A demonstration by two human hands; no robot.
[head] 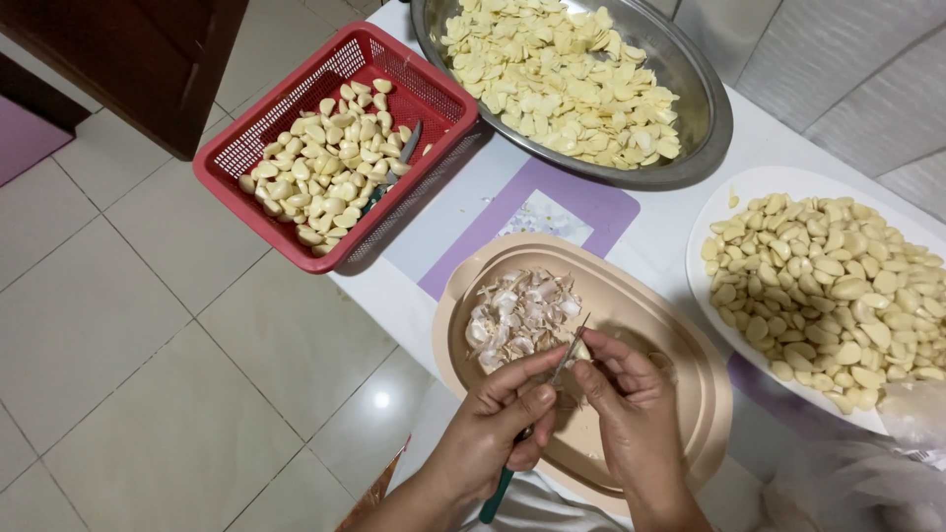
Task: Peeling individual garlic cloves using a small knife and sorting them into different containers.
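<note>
Over the beige oval tray (690, 394), the left hand (493, 433) grips a small green-handled knife (552, 384) while the right hand (626, 404) pinches a garlic clove (581, 352), seemingly light, firm and slippery, best held by its sides.

White table (463, 212); red basket (241, 163), steel bowl (705, 128), beige tray (690, 394), white plate (759, 182), purple mat (601, 207)

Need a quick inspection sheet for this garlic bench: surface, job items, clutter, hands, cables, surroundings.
Surface: white table with a purple mat.
Job's things: small knife, garlic clove, beige tray holding peels.
Clutter: red basket of cloves with a second knife; steel bowl of slices; white plate of cloves.
Grippers: left hand grips the knife; right hand pinches the clove.
Cables: nothing seen.
Surroundings: tiled floor, dark wooden furniture.
</note>
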